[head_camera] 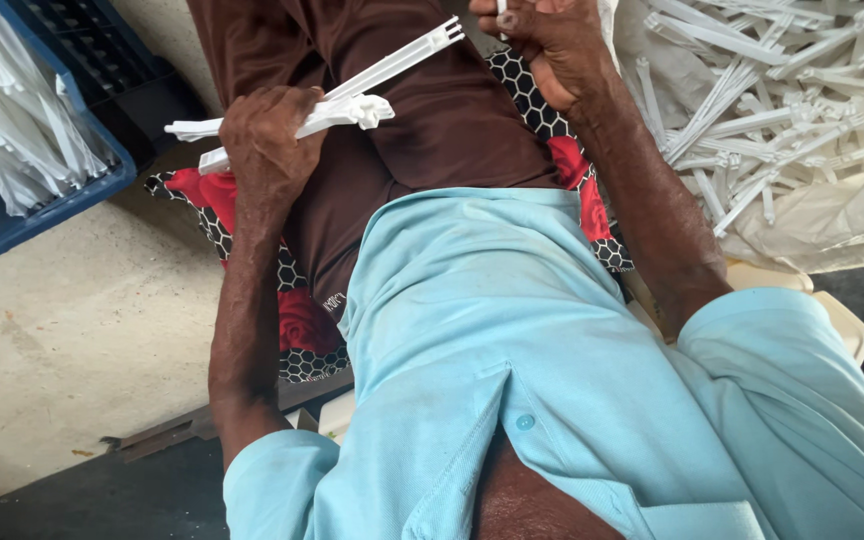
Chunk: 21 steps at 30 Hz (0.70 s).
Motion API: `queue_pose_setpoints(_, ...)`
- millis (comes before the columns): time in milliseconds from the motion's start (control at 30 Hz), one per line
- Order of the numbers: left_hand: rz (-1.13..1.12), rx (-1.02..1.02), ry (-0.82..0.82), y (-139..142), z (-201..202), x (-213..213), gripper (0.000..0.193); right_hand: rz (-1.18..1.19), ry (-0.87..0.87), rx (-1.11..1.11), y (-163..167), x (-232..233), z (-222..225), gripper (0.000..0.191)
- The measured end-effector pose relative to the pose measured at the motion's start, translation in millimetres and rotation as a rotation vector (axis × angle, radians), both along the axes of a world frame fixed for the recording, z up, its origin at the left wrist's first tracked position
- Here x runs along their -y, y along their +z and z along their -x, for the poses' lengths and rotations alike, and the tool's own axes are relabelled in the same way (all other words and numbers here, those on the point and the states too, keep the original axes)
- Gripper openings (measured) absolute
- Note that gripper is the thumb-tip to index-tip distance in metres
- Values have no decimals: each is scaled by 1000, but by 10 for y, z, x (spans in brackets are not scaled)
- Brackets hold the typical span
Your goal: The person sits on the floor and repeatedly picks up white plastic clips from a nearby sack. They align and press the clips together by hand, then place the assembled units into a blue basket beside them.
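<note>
My left hand (267,145) is closed around a small bundle of white plastic strips (347,108) and rests on my left thigh. One long strip (402,58) sticks out of the bundle toward the upper right, ending in a forked tip. My right hand (544,45) is at the top edge over my right thigh, its fingers pinching a thin white plastic piece (501,8) that is mostly cut off by the frame. The two hands are apart, with my brown trousers between them.
A blue crate (12,225) holding white plastic strips stands at the left on the concrete floor. A large heap of loose white strips (782,110) lies on a pale sack at the right. I sit on a rose-patterned cushion (297,320).
</note>
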<state>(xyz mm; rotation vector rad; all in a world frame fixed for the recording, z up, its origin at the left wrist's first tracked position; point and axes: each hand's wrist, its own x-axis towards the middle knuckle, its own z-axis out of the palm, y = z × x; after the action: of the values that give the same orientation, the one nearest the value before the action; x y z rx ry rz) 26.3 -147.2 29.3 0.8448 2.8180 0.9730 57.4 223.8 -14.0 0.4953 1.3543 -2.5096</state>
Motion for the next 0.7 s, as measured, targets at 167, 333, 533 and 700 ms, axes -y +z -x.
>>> queue_pose_setpoints(167,-2,-29,32,-56,-48,5,23,21,-9,40,96,89,38,17)
queue_pose_setpoints(333,9,-39,33,-112,-52,7,22,71,-11,-13,84,94,21,15)
queue_pose_setpoints(533,21,-111,28,-237,-81,25,28,23,11,-63,-34,68,-17,13)
queue_pose_setpoints(700,24,-124,18,-309,-87,53,23,-308,2,-209,-52,189,-9,20)
